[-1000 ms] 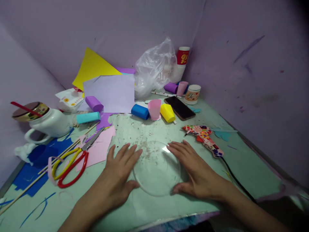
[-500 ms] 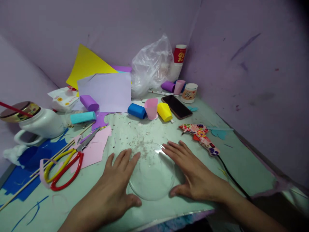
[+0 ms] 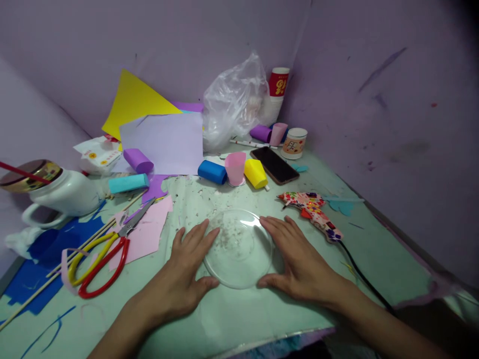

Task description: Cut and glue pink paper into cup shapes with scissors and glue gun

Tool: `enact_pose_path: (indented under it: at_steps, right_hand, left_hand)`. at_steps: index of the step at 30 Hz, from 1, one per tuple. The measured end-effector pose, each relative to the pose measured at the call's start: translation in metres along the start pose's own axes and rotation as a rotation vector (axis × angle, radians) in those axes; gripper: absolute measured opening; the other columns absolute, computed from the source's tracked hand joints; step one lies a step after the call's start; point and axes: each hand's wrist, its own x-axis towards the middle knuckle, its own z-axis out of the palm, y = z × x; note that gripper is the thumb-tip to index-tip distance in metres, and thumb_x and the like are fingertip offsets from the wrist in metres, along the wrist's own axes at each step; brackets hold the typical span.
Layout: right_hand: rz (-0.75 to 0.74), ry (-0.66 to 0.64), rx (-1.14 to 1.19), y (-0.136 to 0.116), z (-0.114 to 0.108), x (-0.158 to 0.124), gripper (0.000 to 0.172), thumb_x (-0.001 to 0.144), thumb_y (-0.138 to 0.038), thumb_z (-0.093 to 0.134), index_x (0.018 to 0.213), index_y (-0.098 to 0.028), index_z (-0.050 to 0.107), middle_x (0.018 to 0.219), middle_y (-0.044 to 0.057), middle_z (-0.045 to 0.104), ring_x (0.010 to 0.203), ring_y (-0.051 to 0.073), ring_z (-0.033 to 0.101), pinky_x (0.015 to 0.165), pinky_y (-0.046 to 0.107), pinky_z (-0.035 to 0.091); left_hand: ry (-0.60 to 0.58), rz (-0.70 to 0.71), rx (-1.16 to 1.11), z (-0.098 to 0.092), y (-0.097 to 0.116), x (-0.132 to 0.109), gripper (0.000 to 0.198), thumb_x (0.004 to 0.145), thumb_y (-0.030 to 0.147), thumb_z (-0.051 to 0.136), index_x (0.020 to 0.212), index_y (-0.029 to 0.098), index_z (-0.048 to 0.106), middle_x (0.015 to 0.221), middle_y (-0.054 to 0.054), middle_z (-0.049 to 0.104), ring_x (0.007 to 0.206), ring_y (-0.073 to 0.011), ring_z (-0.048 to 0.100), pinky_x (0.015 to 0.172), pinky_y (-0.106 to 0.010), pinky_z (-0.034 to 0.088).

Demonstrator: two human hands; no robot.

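Observation:
A clear round plate (image 3: pixel 238 248) lies flat on the pale green table (image 3: pixel 374 249), over a patch of small crumbs. My left hand (image 3: pixel 183 271) rests flat at the plate's left rim, fingers stretched out and thumb at the near edge. On the other side my right hand (image 3: pixel 295 259) lies flat against the right rim, fingers also spread. Both hands frame the plate without lifting it.
Red and yellow scissors (image 3: pixel 101 254) and wooden sticks lie at the left by pink paper. A floral glue gun (image 3: pixel 314 212) with a black cord is at the right. Coloured paper cups (image 3: pixel 235 168), a phone (image 3: pixel 275 165), a white jug (image 3: pixel 56 192) and a plastic bag (image 3: pixel 232 102) crowd the back.
The plate has slid away from me toward the middle of the table between both hands. The hands moved forward with it and stay flat.

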Motion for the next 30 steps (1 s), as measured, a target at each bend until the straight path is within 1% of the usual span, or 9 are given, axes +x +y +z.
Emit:
enact_pose_path:
  at_steps: [4, 11, 14, 17, 20, 24, 27, 28, 30]
  right_hand:
    - [0.005, -0.006, -0.007, 0.000, 0.001, 0.000, 0.101, 0.072, -0.071, 0.061, 0.144, -0.015, 0.018, 0.135, 0.028, 0.051, 0.126, 0.043, 0.048, 0.100, 0.073, 0.032]
    - [0.016, -0.012, 0.000, 0.001, 0.003, -0.002, 0.102, 0.070, -0.071, 0.062, 0.145, -0.015, 0.020, 0.137, 0.026, 0.050, 0.127, 0.042, 0.047, 0.102, 0.072, 0.030]
    - [0.032, -0.021, 0.003, 0.000, 0.003, -0.001, 0.101, 0.070, -0.072, 0.061, 0.144, -0.013, 0.026, 0.138, 0.026, 0.050, 0.128, 0.042, 0.046, 0.104, 0.070, 0.029]
    - [0.054, -0.030, 0.007, -0.002, 0.002, 0.001, 0.100, 0.069, -0.074, 0.060, 0.142, -0.011, 0.033, 0.137, 0.026, 0.051, 0.128, 0.042, 0.046, 0.105, 0.069, 0.028]
    - [0.063, -0.054, 0.002, -0.004, 0.000, 0.003, 0.099, 0.069, -0.074, 0.060, 0.141, -0.010, 0.037, 0.137, 0.026, 0.052, 0.128, 0.041, 0.046, 0.105, 0.069, 0.029]
    - [0.060, -0.056, -0.020, -0.005, -0.002, 0.001, 0.097, 0.068, -0.075, 0.060, 0.138, -0.010, 0.042, 0.138, 0.026, 0.051, 0.129, 0.041, 0.045, 0.105, 0.067, 0.030]
    - [0.023, 0.046, -0.076, -0.005, -0.004, 0.001, 0.087, 0.074, -0.070, 0.058, 0.138, -0.013, 0.043, 0.145, 0.025, 0.043, 0.134, 0.042, 0.039, 0.105, 0.069, 0.029]
    - [-0.007, 0.039, -0.097, -0.005, -0.005, 0.002, 0.079, 0.080, -0.063, 0.057, 0.139, -0.014, 0.042, 0.148, 0.024, 0.041, 0.136, 0.040, 0.037, 0.105, 0.069, 0.028]
    - [-0.072, -0.082, -0.116, -0.005, -0.005, 0.006, 0.061, 0.091, -0.047, 0.050, 0.142, -0.016, 0.040, 0.150, 0.018, 0.040, 0.139, 0.036, 0.035, 0.107, 0.067, 0.029]
  left_hand:
    - [-0.038, -0.061, -0.033, -0.004, 0.005, 0.002, 0.076, 0.084, 0.031, 0.059, 0.149, 0.025, 0.020, 0.159, -0.014, 0.016, 0.146, -0.0334, 0.009, 0.112, -0.067, 0.008]
    - [-0.077, -0.096, 0.027, -0.004, 0.012, 0.006, 0.078, 0.081, 0.043, 0.062, 0.147, 0.019, 0.028, 0.157, -0.020, 0.016, 0.145, -0.0385, 0.009, 0.110, -0.069, 0.010]
    - [0.034, -0.053, 0.095, 0.002, 0.013, 0.007, 0.076, 0.086, 0.051, 0.053, 0.148, 0.019, 0.024, 0.158, -0.019, 0.012, 0.145, -0.0387, 0.007, 0.109, -0.070, 0.014]
    - [0.130, 0.021, 0.193, 0.011, 0.019, 0.010, 0.060, 0.094, 0.042, 0.040, 0.149, 0.024, 0.022, 0.158, -0.012, 0.018, 0.145, -0.0340, 0.014, 0.109, -0.069, 0.017]
    - [0.026, 0.048, 0.247, 0.019, 0.025, 0.015, 0.053, 0.096, 0.035, 0.036, 0.147, 0.026, 0.027, 0.155, -0.009, 0.028, 0.143, -0.0308, 0.025, 0.110, -0.066, 0.022]
    - [-0.011, 0.028, 0.275, 0.021, 0.030, 0.020, 0.053, 0.095, 0.031, 0.036, 0.147, 0.025, 0.029, 0.156, -0.007, 0.027, 0.143, -0.0291, 0.025, 0.111, -0.062, 0.024]
    - [-0.015, 0.028, 0.277, 0.019, 0.032, 0.020, 0.054, 0.094, 0.030, 0.037, 0.147, 0.024, 0.029, 0.155, -0.007, 0.027, 0.143, -0.0297, 0.025, 0.111, -0.062, 0.025]
    - [-0.022, 0.027, 0.279, 0.019, 0.032, 0.020, 0.054, 0.094, 0.030, 0.036, 0.147, 0.023, 0.030, 0.155, -0.008, 0.027, 0.142, -0.0303, 0.026, 0.110, -0.063, 0.025]
    - [-0.033, 0.023, 0.286, 0.018, 0.033, 0.020, 0.053, 0.094, 0.031, 0.036, 0.146, 0.022, 0.031, 0.154, -0.010, 0.027, 0.142, -0.0319, 0.027, 0.109, -0.065, 0.027]
